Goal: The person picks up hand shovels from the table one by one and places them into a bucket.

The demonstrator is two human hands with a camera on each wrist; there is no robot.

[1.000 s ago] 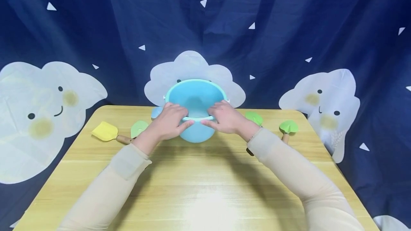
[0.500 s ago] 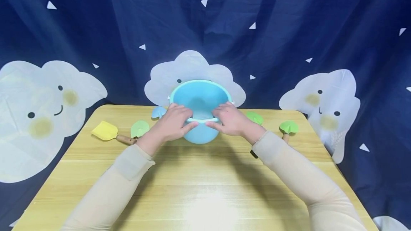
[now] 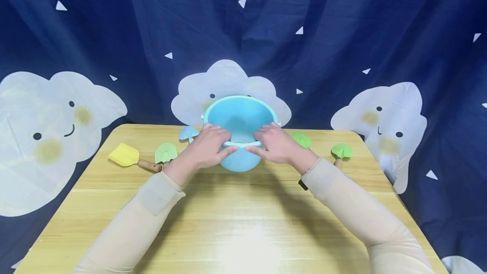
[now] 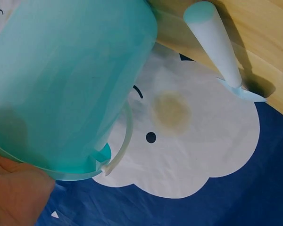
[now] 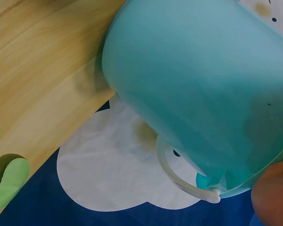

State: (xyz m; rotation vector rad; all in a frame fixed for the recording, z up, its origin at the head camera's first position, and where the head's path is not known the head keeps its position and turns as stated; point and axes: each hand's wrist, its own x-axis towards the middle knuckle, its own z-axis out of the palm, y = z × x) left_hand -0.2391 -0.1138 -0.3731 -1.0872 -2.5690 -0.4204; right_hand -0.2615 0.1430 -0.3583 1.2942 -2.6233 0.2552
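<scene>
A light-blue toy bucket (image 3: 240, 163) stands near the far edge of the table, its mouth facing up toward me. My left hand (image 3: 207, 146) grips the left part of its near rim, thumb outside and fingers curled inside. On the right part of the same rim, my right hand (image 3: 278, 145) holds on in the same way. Both wrist views show the bucket wall up close, with the left hand (image 4: 19, 190) and right hand (image 5: 276, 193) at the rim. The white carrying handle (image 5: 172, 174) hangs behind the bucket in the right wrist view.
Left on the wooden table (image 3: 228, 210) lie a yellow toy shovel (image 3: 124, 155), a pale green round-headed tool (image 3: 165, 153) and a blue-headed tool (image 3: 189, 132). Two green-headed tools, one (image 3: 302, 139) partly hidden by my arm and one (image 3: 342, 150) farther right, lie opposite. A cloud-print curtain (image 3: 323, 54) hangs behind.
Both hands have shifted the bucket slightly to the right and a little nearer, keeping their grip on the rim. More of the blue-headed tool shows now.
</scene>
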